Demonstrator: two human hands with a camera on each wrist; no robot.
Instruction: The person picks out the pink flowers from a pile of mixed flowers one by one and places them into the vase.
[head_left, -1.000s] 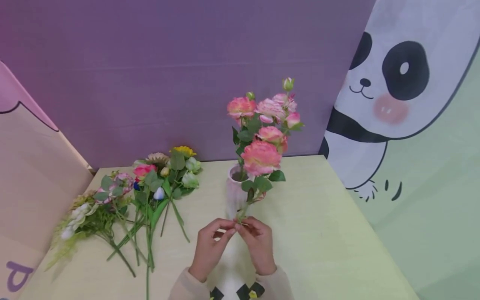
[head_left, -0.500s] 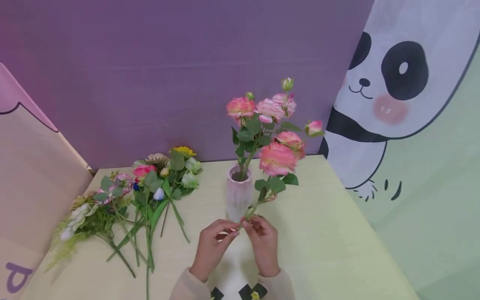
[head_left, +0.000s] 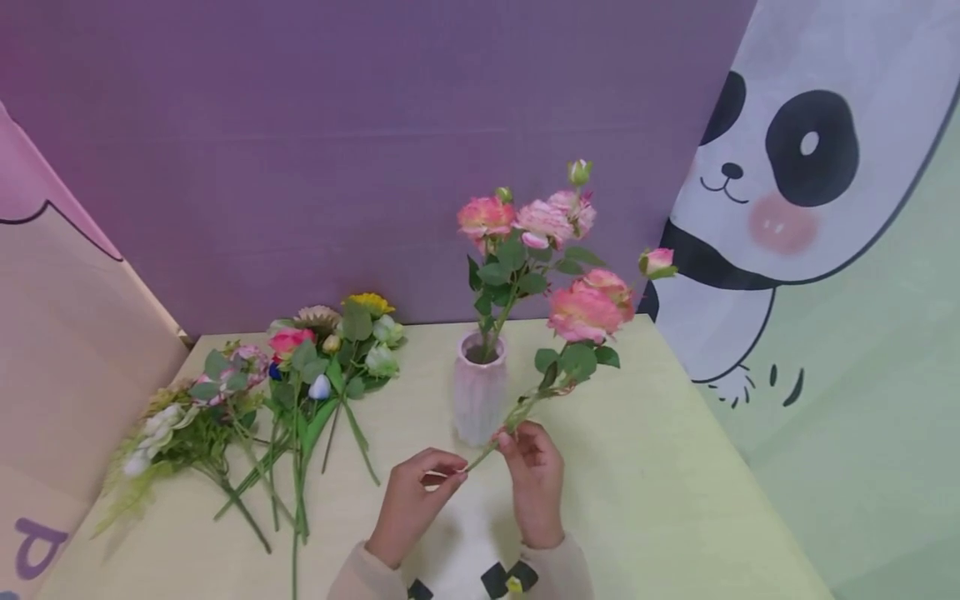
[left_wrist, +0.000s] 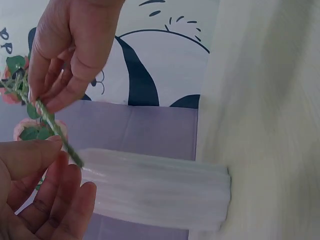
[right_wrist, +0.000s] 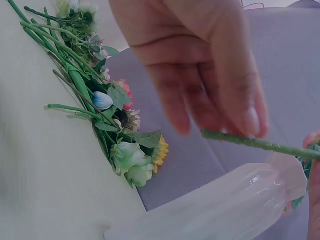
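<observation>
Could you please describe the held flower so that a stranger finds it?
On the table stands a pale vase. In front of it, the left hand and right hand hold a pink flower by its green stem. Unlike the flowers in the vase, it is held outside.

The vase (head_left: 480, 404) hides the lower ends of the stems (head_left: 502, 318) standing inside it.

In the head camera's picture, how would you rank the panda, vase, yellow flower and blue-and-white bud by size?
Largest to smallest, as they look there:
Panda
Vase
Yellow flower
Blue-and-white bud
</observation>
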